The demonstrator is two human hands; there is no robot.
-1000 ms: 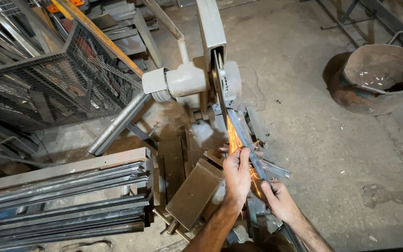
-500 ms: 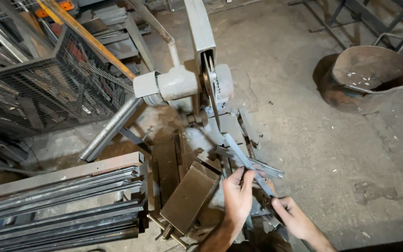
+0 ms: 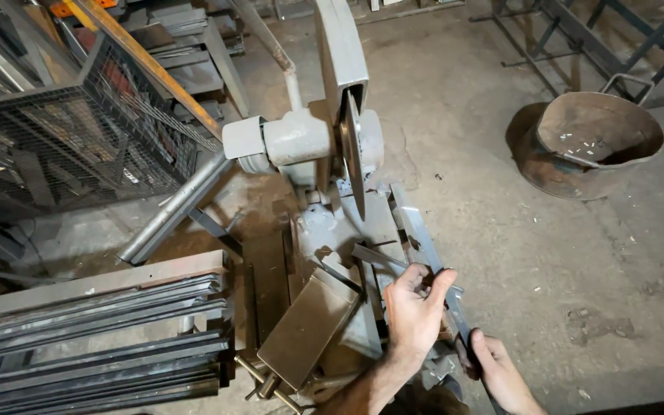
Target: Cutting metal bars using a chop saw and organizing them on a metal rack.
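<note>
Dusty concrete floor (image 3: 516,253), chop saw (image 3: 332,154) lifted, sparks gone: the cut looks finished. Left hand (image 3: 413,311) fingers wrap the steel strip (image 3: 424,246) just below the blade; right hand (image 3: 493,369) grips its near end.

Flat bar (image 3: 424,246): bare steel, grey, dull mill finish. Chop saw (image 3: 309,146): painted metal housing, matt, dust-coated; cutting disc (image 3: 351,154) dark, abrasive-looking. Stacked strips (image 3: 94,338): dark steel, faint sheen on edges. Pan (image 3: 597,142): rusted metal, rough. Floor (image 3: 501,230): concrete, gritty, stained. Cage (image 3: 78,146): wire mesh.
</note>
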